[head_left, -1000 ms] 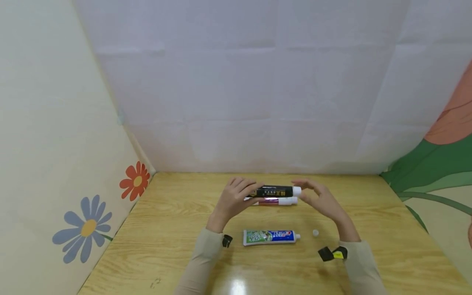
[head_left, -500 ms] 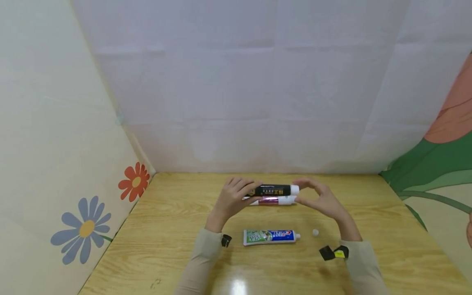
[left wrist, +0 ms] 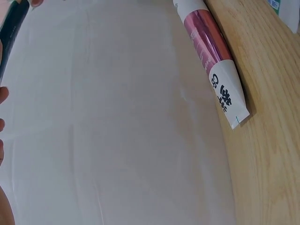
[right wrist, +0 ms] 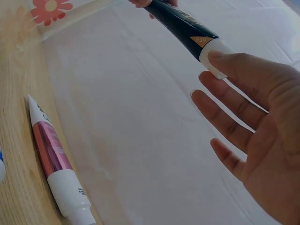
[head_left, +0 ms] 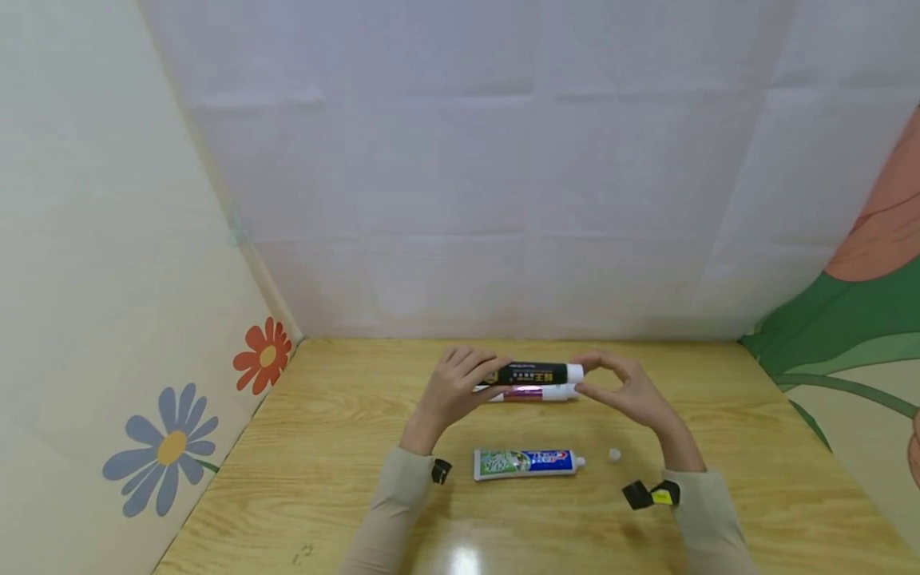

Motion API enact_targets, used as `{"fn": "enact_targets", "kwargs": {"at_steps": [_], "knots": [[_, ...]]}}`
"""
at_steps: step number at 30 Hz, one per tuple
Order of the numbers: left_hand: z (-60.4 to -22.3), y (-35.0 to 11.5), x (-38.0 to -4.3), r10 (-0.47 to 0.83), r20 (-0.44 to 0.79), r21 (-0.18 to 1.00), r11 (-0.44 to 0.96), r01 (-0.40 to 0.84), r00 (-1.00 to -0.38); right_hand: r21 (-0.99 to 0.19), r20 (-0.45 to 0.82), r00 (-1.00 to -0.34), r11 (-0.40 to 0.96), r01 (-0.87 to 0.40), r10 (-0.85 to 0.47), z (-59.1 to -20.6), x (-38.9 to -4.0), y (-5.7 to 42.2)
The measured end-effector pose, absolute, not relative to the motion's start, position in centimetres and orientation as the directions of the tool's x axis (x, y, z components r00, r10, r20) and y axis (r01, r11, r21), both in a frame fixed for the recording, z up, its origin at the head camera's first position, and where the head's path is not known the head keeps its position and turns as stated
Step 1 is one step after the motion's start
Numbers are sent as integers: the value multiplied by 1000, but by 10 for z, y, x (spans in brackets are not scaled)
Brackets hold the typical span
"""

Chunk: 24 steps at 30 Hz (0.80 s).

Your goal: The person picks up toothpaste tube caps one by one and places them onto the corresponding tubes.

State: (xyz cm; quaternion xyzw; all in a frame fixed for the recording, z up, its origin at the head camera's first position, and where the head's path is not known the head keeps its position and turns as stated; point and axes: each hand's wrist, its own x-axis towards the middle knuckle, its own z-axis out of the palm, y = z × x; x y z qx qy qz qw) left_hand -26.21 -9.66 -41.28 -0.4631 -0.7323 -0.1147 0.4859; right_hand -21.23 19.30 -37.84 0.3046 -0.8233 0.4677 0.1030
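Note:
My left hand point(head_left: 453, 389) grips a black toothpaste tube point(head_left: 535, 374) by its tail half, holding it level above the table. At the tube's other end, the thumb and fingertips of my right hand point(head_left: 636, 395) pinch the white cap point(right wrist: 218, 56). That cap is on the tube. Behind and just below lies a white and pink toothpaste tube point(left wrist: 208, 40), capped, on the table. Nearer to me rests a green and blue toothpaste tube point(head_left: 528, 463), its nozzle bare and pointing right. A small white cap point(head_left: 614, 454) lies a little right of that nozzle.
The wood-grain table point(head_left: 331, 479) meets a white sheet wall point(head_left: 503, 200) at the back. Flower-printed panels point(head_left: 172, 447) stand along the left and right sides. Dark wrist straps point(head_left: 650, 494) sit by both sleeves.
My right hand has closed its thumb and fingers onto the white cap of the black tube. The tube has shifted slightly left; the things on the table stay put.

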Motion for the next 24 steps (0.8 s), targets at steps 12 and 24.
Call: {"fn": "enact_targets", "kwargs": {"at_steps": [12,24], "knots": [[-412,-96,-261,567,819,-291,544,787,-89,-717,446,-811,391,-577,-378,-403,-230,203],[-411,-95,-260,567,818,-287,543,789,-93,-721,437,-813,391,-572,-385,-404,-231,205]]}}
